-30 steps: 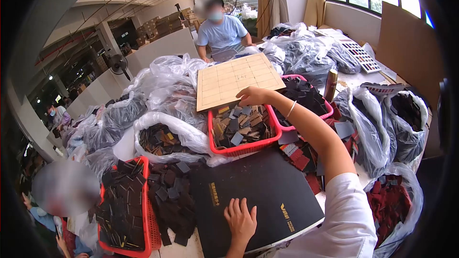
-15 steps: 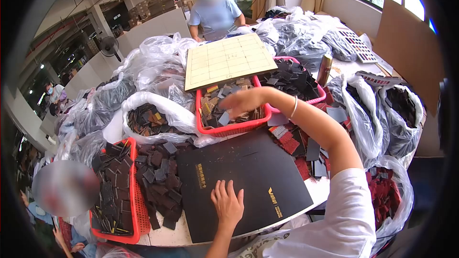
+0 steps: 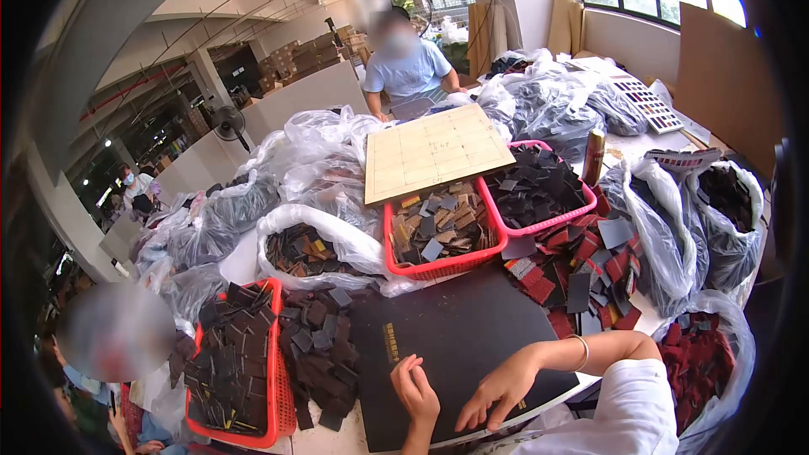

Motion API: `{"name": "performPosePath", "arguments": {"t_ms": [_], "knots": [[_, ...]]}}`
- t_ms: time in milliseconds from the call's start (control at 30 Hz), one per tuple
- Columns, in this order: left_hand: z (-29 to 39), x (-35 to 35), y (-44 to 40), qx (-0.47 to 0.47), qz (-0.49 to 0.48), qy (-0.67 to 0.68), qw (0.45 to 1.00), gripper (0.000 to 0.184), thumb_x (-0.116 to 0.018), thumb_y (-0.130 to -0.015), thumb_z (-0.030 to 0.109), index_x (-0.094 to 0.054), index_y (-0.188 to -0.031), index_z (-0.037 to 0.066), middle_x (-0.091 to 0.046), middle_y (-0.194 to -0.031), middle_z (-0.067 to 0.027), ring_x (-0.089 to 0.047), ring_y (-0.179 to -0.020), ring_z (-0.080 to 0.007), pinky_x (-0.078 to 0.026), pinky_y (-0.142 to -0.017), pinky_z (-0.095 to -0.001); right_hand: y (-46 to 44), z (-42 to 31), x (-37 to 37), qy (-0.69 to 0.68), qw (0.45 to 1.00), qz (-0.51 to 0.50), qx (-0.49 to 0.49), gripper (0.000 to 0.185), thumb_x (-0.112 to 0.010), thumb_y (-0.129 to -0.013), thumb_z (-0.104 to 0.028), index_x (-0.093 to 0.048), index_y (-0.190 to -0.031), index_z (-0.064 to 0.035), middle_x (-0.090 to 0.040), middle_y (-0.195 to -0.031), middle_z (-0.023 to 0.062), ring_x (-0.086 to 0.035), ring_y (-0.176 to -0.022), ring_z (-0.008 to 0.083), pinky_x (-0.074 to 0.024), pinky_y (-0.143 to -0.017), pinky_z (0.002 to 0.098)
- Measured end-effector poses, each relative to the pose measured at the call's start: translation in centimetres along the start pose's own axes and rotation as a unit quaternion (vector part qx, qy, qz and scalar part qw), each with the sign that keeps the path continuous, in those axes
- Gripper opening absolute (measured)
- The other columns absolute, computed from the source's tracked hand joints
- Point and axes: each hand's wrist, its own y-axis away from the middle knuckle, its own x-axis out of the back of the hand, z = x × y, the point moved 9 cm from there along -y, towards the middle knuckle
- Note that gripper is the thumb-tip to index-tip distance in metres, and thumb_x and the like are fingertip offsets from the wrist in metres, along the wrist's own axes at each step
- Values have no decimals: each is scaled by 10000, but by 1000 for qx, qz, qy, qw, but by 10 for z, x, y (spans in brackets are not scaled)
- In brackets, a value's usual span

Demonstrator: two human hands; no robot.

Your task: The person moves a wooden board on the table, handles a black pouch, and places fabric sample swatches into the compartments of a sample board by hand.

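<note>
A large black folder (image 3: 463,320) with gold lettering lies flat at the table's near edge. My left hand (image 3: 415,394) is over its lower left part, fingers curled together, and I cannot make out whether anything is in them. To its right my right hand (image 3: 499,392), with a bracelet on the wrist, is over the folder's lower edge, fingers apart and pointing down, holding nothing. Beyond the folder stands a red basket (image 3: 442,267) of brown and grey pieces. A pale wooden board (image 3: 434,152) with drawn grid lines rests at the basket's back edge.
A pink basket (image 3: 552,221) of dark pieces stands behind right, a red basket (image 3: 274,371) at the left. Loose dark pieces (image 3: 320,350) and red pieces (image 3: 590,261) flank the folder. Plastic bags (image 3: 324,152) surround these. A person (image 3: 409,67) sits across the table; another (image 3: 135,190) is farther left.
My right hand has drawn back from the board and basket to the near part of the folder. The fingers of my left hand, spread flat before, are now curled and raised. The view has shifted.
</note>
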Motion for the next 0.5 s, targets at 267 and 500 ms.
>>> {"name": "performPosePath", "arguments": {"t_ms": [267, 500], "knots": [[-1, -3, 5, -9, -4, -11, 1000, 249, -462, -998, 150, -641, -1006, -23, -554, -1096, -151, -624, -957, -243, -486, -884, -364, 39, 41, 66, 13, 981, 76, -180, 524, -582, -952, -364, -492, -1363, -51, -636, -1187, 119, -632, -1056, 219, -513, -847, 356], [18, -2, 5, -55, 8, -96, 994, 211, -522, -954, 160, -670, -922, 14, -668, -942, -112, -545, -1073, -313, -444, -926, -414, 192, 7, 390, 417, 679, 503, -334, 581, -715, -757, -340, -594, -1232, -28, -681, -1065, 189, -664, -968, 345, -535, -836, 444]]}}
